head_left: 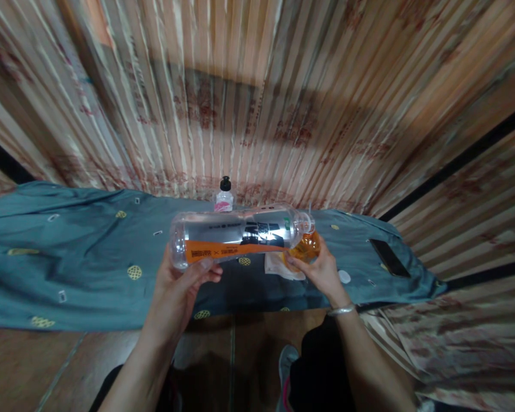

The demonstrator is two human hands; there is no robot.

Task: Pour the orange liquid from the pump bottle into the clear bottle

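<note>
My left hand (189, 280) is closed around the base end of a clear plastic bottle (236, 232) with a silver and orange label. The bottle lies almost level in the air, its mouth toward the right. Under and beside that mouth is an amber, see-through small container (308, 247), gripped by the fingers of my right hand (321, 268). Whether liquid passes between the two cannot be made out. Below them, a white packet or cloth (277, 265) lies on the table cover, partly hidden. A white round disc (344, 277), perhaps a cap, lies right of my right hand.
A small clear bottle with a black top (224, 194) stands behind the held bottle. A dark phone (388, 257) lies at the right end of the green patterned cloth (90, 246). Patterned curtains (240, 114) hang close behind, and dark poles (455, 166) slant at the sides.
</note>
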